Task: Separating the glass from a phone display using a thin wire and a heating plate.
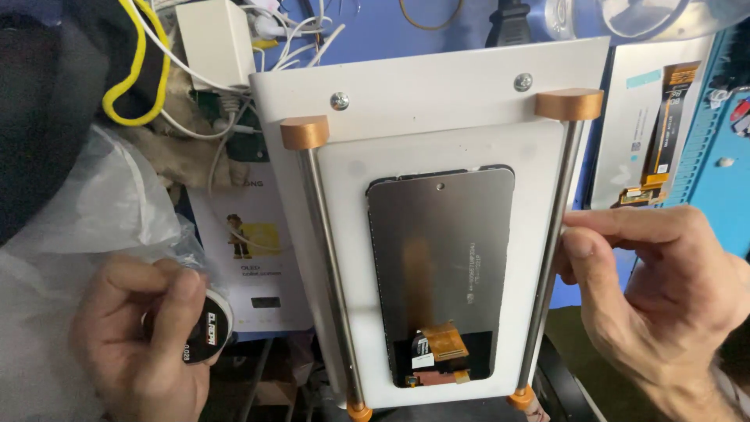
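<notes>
A phone display panel (441,258) lies back side up on a white fixture plate (422,109) with two metal rods, copper-coloured end caps and an orange flex cable at its near end. My left hand (137,336) is closed around a small round black spool (212,324) at the lower left. My right hand (664,289) is at the fixture's right side, thumb and forefinger pinched together next to the right rod (551,250). What the fingers pinch is too thin to make out.
A white adapter (215,39) with white and yellow cables lies at the back left. Clear plastic wrap (101,211) and a white printed card (250,266) sit left of the fixture. Another display panel in packaging (656,133) lies on a blue mat at right.
</notes>
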